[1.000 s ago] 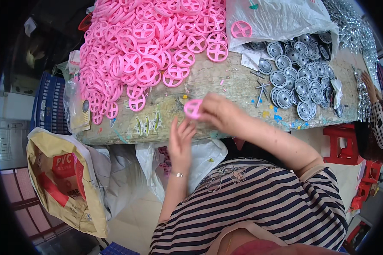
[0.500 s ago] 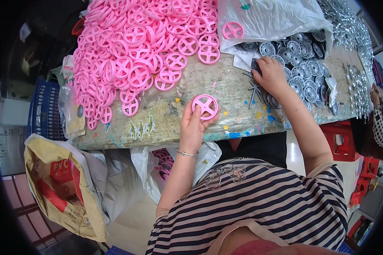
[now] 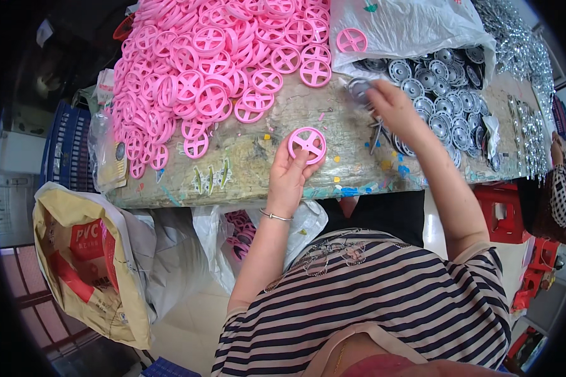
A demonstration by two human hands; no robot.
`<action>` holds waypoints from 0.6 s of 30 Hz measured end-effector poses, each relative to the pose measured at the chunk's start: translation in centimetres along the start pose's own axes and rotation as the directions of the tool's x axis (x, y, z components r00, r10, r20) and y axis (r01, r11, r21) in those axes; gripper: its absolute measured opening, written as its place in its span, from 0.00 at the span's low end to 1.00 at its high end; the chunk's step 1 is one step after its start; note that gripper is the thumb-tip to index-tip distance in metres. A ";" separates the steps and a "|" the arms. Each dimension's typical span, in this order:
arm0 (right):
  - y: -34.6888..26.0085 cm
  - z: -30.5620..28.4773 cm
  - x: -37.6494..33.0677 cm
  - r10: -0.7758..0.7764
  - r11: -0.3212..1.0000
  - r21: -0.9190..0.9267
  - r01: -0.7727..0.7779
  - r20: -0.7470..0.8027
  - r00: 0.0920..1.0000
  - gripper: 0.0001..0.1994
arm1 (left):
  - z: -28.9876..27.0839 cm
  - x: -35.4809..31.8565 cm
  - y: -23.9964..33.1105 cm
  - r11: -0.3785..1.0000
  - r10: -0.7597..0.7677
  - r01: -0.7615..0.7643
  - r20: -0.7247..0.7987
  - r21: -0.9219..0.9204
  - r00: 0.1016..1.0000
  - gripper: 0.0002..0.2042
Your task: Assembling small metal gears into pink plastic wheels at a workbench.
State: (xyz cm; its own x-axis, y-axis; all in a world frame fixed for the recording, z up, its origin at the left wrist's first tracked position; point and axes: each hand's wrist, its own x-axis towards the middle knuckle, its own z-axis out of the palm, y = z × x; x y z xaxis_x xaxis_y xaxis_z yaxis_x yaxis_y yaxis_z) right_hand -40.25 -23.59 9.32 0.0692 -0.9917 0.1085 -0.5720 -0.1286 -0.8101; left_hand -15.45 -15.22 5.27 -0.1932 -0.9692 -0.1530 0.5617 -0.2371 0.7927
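Note:
A pink plastic wheel ring with crossed spokes is gripped in my left hand, the thumb lying over its spokes, near the table's front edge. My right hand pinches a round silver-grey wheel disc, which is smeared by motion. Just beneath that hand lie several dark grey sticks, partly covered by it. To its right spreads a heap of similar silver-grey discs, spilling from a white plastic bag. One loose pink ring rests on the bag.
A large pile of pink rings covers the table's far left. Silver metallic strips lie at the right. Below the table edge stand a yellow-lined sack and a white bag holding pink pieces. A red stool is at right.
My right hand has lifted a silver-grey disc off the pile's left edge and moved slightly left with it. The left hand still holds the pink wheel ring, now a little higher in view.

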 end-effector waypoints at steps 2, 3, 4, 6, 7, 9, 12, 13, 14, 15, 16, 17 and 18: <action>-4.5 2.8 -3.1 0.017 0.996 0.083 -0.027 0.110 0.994 0.14 | -0.1 -0.2 0.0 1.000 -0.007 0.007 -0.001 0.023 1.000 0.21; -4.1 4.8 -4.0 -0.115 0.985 0.141 0.101 0.099 0.988 0.14 | 0.2 -0.1 0.0 1.000 -0.013 0.013 0.024 0.003 1.000 0.21; -4.6 6.0 -4.9 -0.273 0.961 0.054 0.269 0.089 0.958 0.14 | 0.2 -0.1 0.0 1.000 -0.015 0.016 0.040 -0.016 0.999 0.21; -4.6 7.3 -5.4 -0.289 0.956 0.072 0.286 0.040 0.957 0.14 | 0.4 0.0 0.0 0.999 -0.006 0.009 0.058 -0.037 0.998 0.21; -4.8 7.5 -5.4 -0.263 0.961 0.100 0.259 0.021 0.965 0.15 | 0.4 0.0 -0.2 0.998 0.000 0.004 0.070 -0.062 0.998 0.20; -5.8 7.4 -5.5 -0.175 0.973 0.152 0.173 0.003 0.984 0.15 | 0.2 -0.2 -0.2 0.998 0.014 -0.010 0.068 -0.065 0.998 0.20; -5.5 7.5 -5.2 -0.073 0.958 0.281 0.050 0.071 0.995 0.15 | 0.1 -0.2 -0.2 0.999 0.027 -0.025 0.073 -0.029 0.997 0.21; -5.4 7.5 -5.0 -0.071 0.931 0.364 0.008 0.162 0.984 0.15 | 0.0 -0.3 -0.3 1.000 0.026 -0.026 0.068 -0.008 0.997 0.21; -5.3 7.3 -4.8 -0.070 0.933 0.361 0.006 0.164 0.984 0.15 | 0.0 -0.3 -0.4 1.000 0.025 -0.026 0.064 0.013 0.998 0.20; -5.4 6.9 -4.6 0.010 0.907 0.402 -0.125 0.276 0.961 0.15 | 0.0 -0.2 -0.4 1.000 0.025 -0.025 0.063 0.010 0.998 0.20; -5.5 6.7 -4.7 0.083 0.865 0.429 -0.259 0.388 0.918 0.14 | 0.0 -0.2 -0.3 0.999 0.030 -0.032 0.070 0.029 0.997 0.20; -5.3 6.8 -4.8 0.086 0.864 0.429 -0.263 0.389 0.917 0.14 | 0.0 -0.3 -0.3 0.998 0.035 -0.039 0.076 0.049 0.996 0.20; -5.1 6.9 -5.0 0.081 0.868 0.424 -0.259 0.394 0.916 0.14 | -0.1 -0.5 -0.4 0.998 0.032 -0.035 0.076 0.050 0.997 0.20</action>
State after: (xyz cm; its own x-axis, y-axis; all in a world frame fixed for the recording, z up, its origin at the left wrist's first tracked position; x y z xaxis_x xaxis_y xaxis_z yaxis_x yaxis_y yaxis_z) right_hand -32.05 -18.04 8.92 0.3388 -0.9208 -0.1935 -0.1680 0.1432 -0.9753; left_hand -15.49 -14.62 4.99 -0.2357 -0.9683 -0.0829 0.5273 -0.1990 0.8261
